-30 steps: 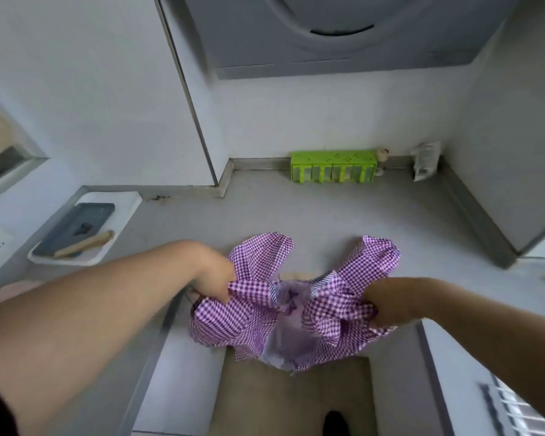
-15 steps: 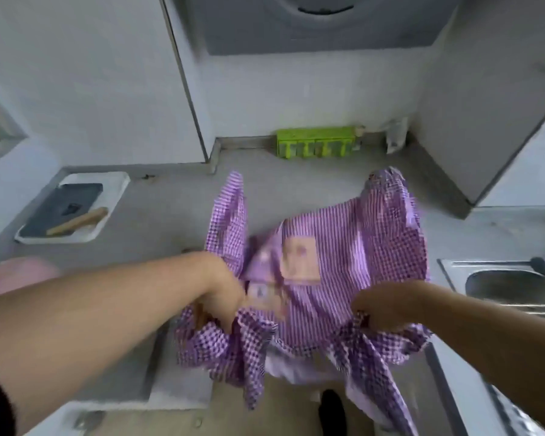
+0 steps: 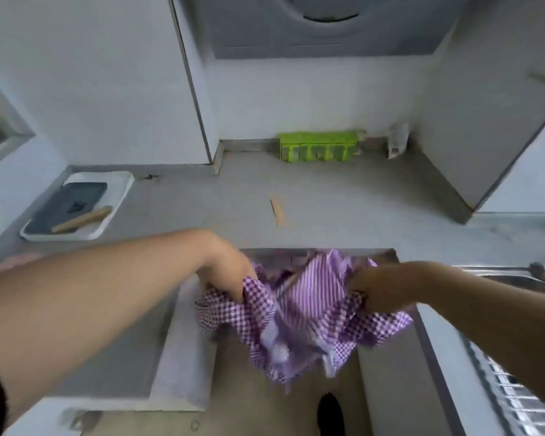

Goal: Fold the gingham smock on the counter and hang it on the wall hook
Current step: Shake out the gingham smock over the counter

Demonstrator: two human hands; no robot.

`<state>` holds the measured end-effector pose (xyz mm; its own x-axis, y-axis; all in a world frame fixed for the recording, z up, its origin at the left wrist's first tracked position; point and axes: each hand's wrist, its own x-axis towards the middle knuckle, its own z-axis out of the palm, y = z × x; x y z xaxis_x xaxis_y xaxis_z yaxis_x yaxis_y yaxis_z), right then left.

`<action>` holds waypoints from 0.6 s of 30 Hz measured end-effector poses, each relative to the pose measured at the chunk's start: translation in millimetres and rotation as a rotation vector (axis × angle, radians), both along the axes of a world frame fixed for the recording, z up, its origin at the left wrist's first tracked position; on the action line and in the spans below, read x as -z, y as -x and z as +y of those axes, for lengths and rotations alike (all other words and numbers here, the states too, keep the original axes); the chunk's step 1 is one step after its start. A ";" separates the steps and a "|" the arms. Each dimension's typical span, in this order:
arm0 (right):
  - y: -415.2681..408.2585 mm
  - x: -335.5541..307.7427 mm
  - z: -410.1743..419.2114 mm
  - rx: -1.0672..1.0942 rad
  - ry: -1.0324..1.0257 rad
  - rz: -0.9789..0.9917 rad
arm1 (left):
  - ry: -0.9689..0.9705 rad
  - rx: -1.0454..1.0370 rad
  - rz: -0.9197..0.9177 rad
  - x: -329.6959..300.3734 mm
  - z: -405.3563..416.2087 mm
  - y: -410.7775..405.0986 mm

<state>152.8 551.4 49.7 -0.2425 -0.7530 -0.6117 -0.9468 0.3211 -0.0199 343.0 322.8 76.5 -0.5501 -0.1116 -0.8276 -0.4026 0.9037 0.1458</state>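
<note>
Head view looked down on a grey counter (image 3: 343,196) that filled the middle of the frame, with white wall panels behind it and the grey underside of a range hood (image 3: 321,26) at the top centre. At the right edge sat a steel sink (image 3: 516,278), with a ridged drainer (image 3: 513,391) running into the lower right corner.

Below the counter's front edge, in the lower centre of the frame, the purple gingham smock (image 3: 299,316) hung bunched in the air over the brown floor, off the counter, its cloth blurred and sagging between two fists. The left hand (image 3: 230,275) gripped the smock's left part, fingers curled down into the fabric. The right hand (image 3: 381,287) clutched the right part, its fingers closed round a gathered fold. Both bare forearms reached in from the lower corners.

At the left of the frame a white tray (image 3: 120,187) rested on the counter and held a dark slab (image 3: 70,206) with a wooden stick (image 3: 82,218) across it. At the back of the counter, against the wall, stood a green spice rack (image 3: 318,146), with a small clear packet (image 3: 397,140) just to its right. A dark shoe tip (image 3: 328,410) showed at the bottom centre.
</note>
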 end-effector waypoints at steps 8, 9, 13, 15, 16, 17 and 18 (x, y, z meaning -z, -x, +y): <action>34.8 -40.6 -29.5 0.366 0.527 -0.064 | 0.110 -0.385 0.633 -20.4 -38.7 20.7; 37.6 -43.4 -32.8 0.391 0.566 -0.054 | 0.113 -0.434 0.697 -23.3 -39.8 24.6; 52.3 -59.0 -48.8 0.403 0.656 0.126 | 0.151 -0.491 0.871 -34.3 -46.7 37.6; 65.3 -64.7 -54.0 0.428 0.657 0.243 | 0.200 -0.493 0.910 -35.9 -56.2 42.5; 72.6 -66.7 -55.2 0.440 0.656 0.292 | 0.226 -0.493 0.922 -37.9 -60.6 44.5; 81.8 -68.5 -56.7 0.448 0.654 0.332 | 0.244 -0.491 0.932 -40.8 -65.7 48.8; 91.5 -70.3 -57.8 0.456 0.651 0.361 | 0.250 -0.493 0.939 -43.0 -70.9 53.5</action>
<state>61.3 493.6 119.9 -0.7016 -0.7082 0.0787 -0.7124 0.6996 -0.0552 289.5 252.0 119.5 -0.7999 -0.5997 -0.0240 -0.5526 0.7203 0.4193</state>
